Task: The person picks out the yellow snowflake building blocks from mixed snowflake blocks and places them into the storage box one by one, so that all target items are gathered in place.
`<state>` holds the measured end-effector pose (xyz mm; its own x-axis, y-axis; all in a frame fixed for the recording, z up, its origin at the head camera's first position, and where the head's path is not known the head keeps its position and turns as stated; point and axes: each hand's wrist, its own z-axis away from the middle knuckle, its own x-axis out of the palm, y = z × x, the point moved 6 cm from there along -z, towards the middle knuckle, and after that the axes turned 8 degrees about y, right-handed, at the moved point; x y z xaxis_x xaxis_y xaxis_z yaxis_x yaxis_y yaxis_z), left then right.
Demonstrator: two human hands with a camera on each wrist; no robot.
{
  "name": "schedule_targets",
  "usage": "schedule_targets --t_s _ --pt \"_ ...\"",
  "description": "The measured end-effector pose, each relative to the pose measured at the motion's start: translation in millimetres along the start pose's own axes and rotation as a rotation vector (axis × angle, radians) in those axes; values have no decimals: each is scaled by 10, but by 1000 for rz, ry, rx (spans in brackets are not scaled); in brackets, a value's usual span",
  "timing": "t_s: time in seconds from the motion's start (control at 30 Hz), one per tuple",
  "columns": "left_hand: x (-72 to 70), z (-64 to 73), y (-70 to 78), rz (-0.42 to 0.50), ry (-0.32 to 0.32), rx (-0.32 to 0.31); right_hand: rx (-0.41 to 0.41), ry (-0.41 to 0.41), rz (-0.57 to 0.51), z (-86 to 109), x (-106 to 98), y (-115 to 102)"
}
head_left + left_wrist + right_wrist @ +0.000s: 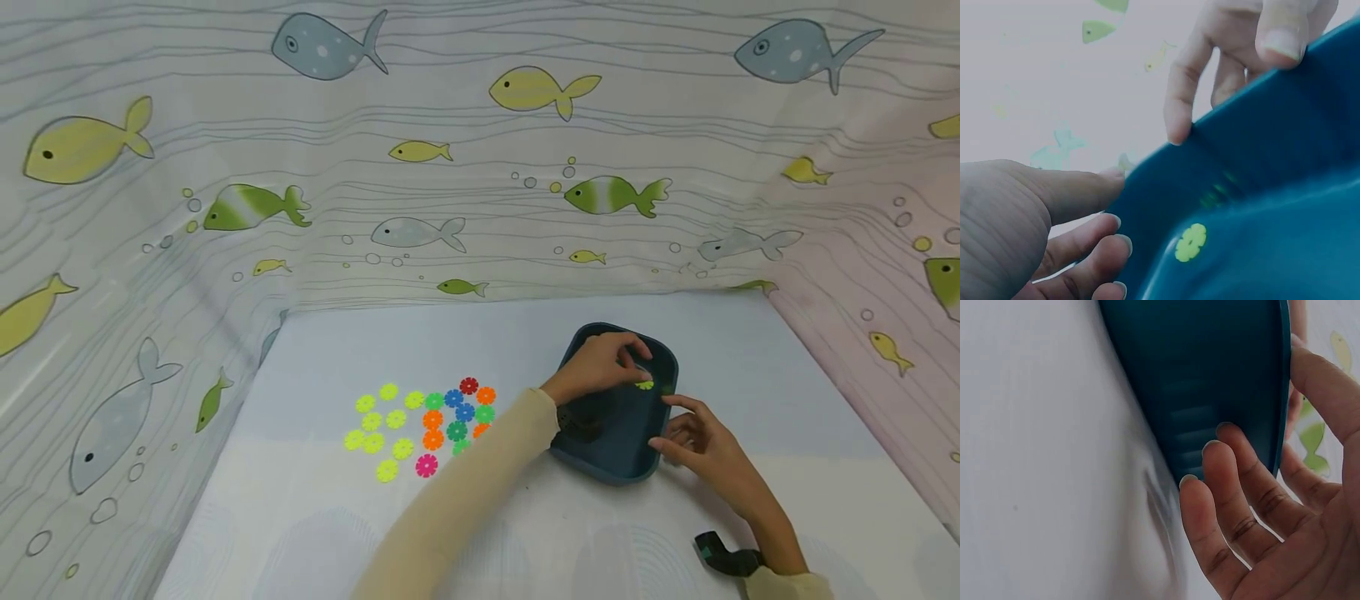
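Note:
A dark blue plastic basin (621,442) stands right of the table's middle. My left hand (600,364) reaches over it from the left, fingers loosely bent. Close by its fingertips, a yellow-green flower-shaped disc (645,385) lies inside the basin; the left wrist view shows the same disc (1191,242) apart from the fingers, which hold nothing. At the basin's right side, my right hand (708,450) grips the rim. Some of its fingertips (1217,465) rest by the ribbed outer wall, while others hook over the edge.
Left of the basin lie several flower-shaped discs on the white table: a yellow-green group (372,420) and a mixed group with orange (432,438), blue (465,412), green, red and a pink disc (426,465). A fish-printed curtain (480,192) surrounds the table.

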<state>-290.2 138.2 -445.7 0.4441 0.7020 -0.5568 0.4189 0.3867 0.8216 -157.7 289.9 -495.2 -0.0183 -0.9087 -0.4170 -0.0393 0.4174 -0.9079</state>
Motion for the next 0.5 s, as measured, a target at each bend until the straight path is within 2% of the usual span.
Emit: schedule_targets --t_s 0.13,0.5 --pt "-85 99 63 25 -10 16 9 2 8 -7 3 33" --pt "-273 449 189 12 -7 91 3 4 17 -7 15 34"
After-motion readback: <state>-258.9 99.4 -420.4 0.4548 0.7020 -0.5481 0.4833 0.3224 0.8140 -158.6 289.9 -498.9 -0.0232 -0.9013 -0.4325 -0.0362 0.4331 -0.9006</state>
